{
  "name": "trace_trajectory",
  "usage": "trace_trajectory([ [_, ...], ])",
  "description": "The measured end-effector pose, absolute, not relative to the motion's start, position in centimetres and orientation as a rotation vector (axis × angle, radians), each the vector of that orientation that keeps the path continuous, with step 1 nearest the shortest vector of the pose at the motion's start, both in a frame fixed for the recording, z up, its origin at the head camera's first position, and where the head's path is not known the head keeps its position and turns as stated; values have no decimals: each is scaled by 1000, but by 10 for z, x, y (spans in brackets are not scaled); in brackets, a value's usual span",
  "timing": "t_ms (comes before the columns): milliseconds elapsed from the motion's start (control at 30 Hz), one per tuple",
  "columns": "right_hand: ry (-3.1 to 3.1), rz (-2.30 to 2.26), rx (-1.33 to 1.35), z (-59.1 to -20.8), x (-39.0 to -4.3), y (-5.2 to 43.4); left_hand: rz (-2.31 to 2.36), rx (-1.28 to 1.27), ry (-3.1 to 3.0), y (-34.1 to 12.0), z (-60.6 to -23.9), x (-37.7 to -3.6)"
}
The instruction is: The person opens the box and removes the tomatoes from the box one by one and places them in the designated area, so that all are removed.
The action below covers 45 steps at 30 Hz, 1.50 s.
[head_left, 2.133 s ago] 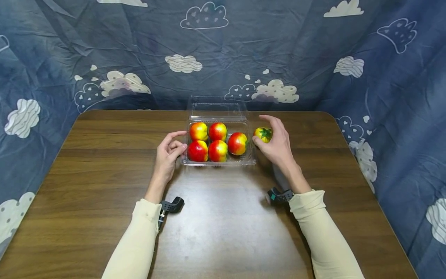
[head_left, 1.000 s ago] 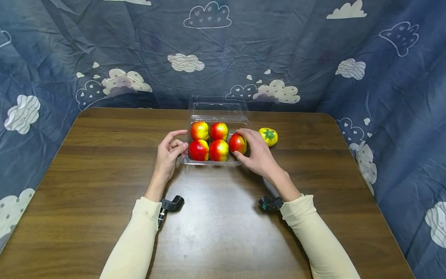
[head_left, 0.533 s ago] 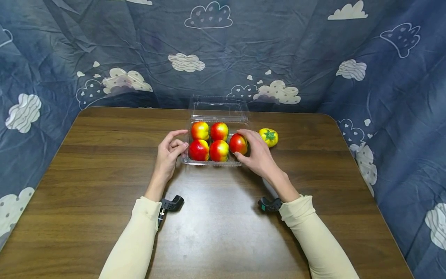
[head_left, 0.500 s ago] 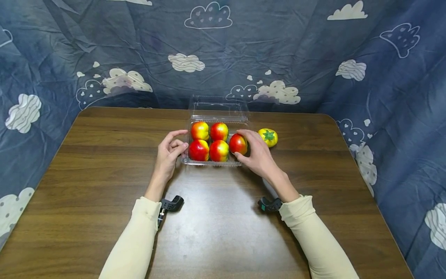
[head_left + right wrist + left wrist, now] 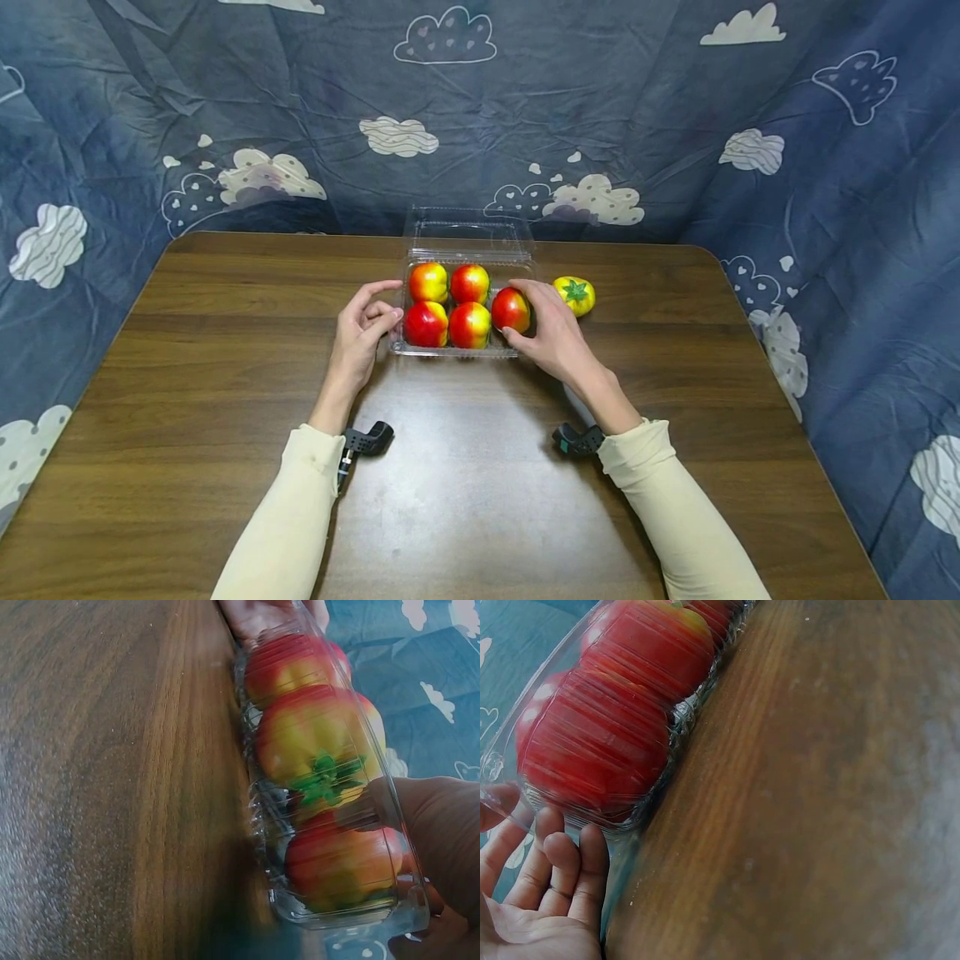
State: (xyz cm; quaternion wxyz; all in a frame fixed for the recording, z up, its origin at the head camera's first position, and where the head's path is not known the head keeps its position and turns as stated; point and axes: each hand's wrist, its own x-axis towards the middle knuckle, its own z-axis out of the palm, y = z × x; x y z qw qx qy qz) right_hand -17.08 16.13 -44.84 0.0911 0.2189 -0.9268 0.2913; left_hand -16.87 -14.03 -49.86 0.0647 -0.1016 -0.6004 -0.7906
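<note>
A brown wood-grain desk [image 5: 465, 508] carries a hinged, clear plastic box [image 5: 450, 352]; beyond the box hangs dark blue cloth printed with white clouds [image 5: 450, 92]. Five glossy red-and-yellow round fruits [image 5: 470, 325] sit in the box. My hands are apart: my left hand [image 5: 357, 337] touches the box's left end, fingers loose; my right hand [image 5: 553, 333] grips the rightmost fruit [image 5: 510, 310] inside the box (my right wrist view alone clearly shows its neighbour's green leafy top [image 5: 326, 780]). A yellow round fruit with green star-shaped leaves [image 5: 575, 293] lies right of the box.
</note>
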Motion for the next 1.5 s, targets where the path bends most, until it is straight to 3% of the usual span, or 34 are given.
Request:
trace_trajectory([
  [1500, -2646, 842, 656, -450, -174, 163, -2356, -337, -1841, -139, -498, -168],
])
